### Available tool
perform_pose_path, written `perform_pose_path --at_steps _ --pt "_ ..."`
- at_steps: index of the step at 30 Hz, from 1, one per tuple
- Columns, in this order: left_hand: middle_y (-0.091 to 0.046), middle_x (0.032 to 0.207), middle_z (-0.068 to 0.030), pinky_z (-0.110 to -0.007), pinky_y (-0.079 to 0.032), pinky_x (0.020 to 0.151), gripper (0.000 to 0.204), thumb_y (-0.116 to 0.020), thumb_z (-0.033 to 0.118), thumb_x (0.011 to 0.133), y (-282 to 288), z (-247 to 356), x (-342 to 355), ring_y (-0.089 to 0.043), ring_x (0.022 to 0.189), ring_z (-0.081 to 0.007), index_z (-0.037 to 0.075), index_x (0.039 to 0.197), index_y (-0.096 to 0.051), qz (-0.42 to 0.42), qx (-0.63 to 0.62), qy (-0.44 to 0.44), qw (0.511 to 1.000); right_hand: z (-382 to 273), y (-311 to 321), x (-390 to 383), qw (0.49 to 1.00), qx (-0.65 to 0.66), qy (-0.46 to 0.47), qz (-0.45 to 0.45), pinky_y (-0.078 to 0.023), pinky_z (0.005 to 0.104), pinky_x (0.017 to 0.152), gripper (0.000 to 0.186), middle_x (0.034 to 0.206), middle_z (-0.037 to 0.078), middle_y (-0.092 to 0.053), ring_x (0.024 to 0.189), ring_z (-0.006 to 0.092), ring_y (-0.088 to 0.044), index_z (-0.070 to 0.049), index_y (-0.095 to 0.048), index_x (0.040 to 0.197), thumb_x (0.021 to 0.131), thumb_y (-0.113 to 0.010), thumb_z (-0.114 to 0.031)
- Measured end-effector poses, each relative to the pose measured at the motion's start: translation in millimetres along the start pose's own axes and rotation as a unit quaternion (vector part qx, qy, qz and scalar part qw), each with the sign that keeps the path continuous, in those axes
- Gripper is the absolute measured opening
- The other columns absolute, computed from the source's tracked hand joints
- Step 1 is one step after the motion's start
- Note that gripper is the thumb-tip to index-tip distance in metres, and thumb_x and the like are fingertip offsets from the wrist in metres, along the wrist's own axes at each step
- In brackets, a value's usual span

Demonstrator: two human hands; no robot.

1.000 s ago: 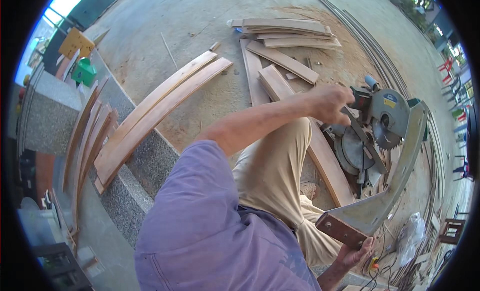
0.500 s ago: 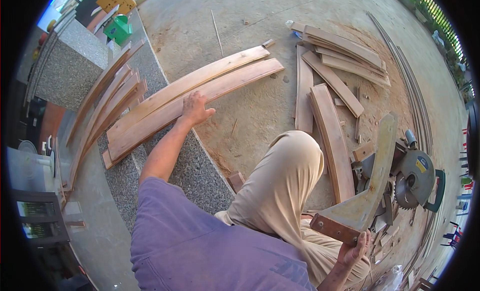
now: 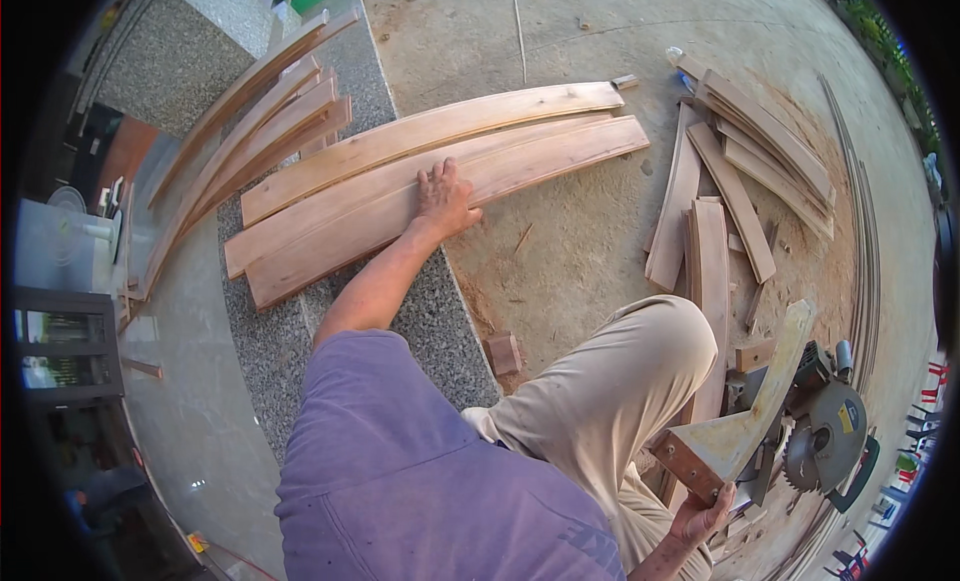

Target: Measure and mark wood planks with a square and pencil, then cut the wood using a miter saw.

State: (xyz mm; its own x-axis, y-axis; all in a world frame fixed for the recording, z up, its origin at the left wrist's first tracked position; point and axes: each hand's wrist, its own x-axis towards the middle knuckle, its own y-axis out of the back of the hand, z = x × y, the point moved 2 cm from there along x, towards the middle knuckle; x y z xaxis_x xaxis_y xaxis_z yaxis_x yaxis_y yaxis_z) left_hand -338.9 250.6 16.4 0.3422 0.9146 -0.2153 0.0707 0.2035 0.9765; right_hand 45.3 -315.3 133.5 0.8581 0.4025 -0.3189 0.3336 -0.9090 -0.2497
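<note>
My left hand [image 3: 445, 196] rests open, fingers spread, on the nearer of several pale wooden planks [image 3: 330, 251] lying across the speckled granite step [image 3: 250, 351]. My right hand [image 3: 705, 516], at the lower right, grips a large square [image 3: 755, 421] by its brown wooden stock [image 3: 690, 466]; its pale blade stands angled upward. Just right of it sits a circular mitre saw [image 3: 830, 441] with its toothed blade showing.
Curved boards [image 3: 220, 161] lean along the left beside a granite block [image 3: 180, 51]. More planks [image 3: 760, 141] are piled at the right on the dusty concrete floor [image 3: 520, 311]. Long thin strips [image 3: 860, 261] run along the far right. A wood offcut [image 3: 503, 353] lies near my knee.
My left hand has left the saw area for the planks at left. A nearer plank has shifted, showing another board. The view has swung, and my right hand still holds the square.
</note>
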Motion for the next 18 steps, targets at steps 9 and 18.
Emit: perform_pose_path --at_steps 9,18 --pt "-0.041 0.156 -0.0253 -0.062 -0.03 0.116 0.045 -0.083 0.035 0.079 16.3 16.9 -26.2 -0.04 0.142 -0.0404 0.012 0.117 -0.077 -0.016 0.036 -0.013 0.999 0.0 -1.4 3.7 1.0 0.01 0.008 -0.005 -0.058 0.0367 0.084 0.016 0.094 0.0 -0.062 0.092 0.0161 -0.066 -0.011 -0.061 0.098 0.1 -0.069 -0.024" --pt "-0.042 0.156 -0.0292 -0.055 -0.031 0.117 0.04 -0.082 0.034 0.075 23.3 -30.1 -109.0 -0.039 0.143 -0.0424 0.011 0.107 -0.081 -0.049 0.025 -0.035 0.998 7.6 15.4 4.9 1.0 0.005 -0.011 0.001 -0.061 0.0385 0.084 0.017 0.101 0.003 -0.067 0.098 0.0183 -0.069 -0.009 -0.063 0.104 0.099 -0.07 -0.024"
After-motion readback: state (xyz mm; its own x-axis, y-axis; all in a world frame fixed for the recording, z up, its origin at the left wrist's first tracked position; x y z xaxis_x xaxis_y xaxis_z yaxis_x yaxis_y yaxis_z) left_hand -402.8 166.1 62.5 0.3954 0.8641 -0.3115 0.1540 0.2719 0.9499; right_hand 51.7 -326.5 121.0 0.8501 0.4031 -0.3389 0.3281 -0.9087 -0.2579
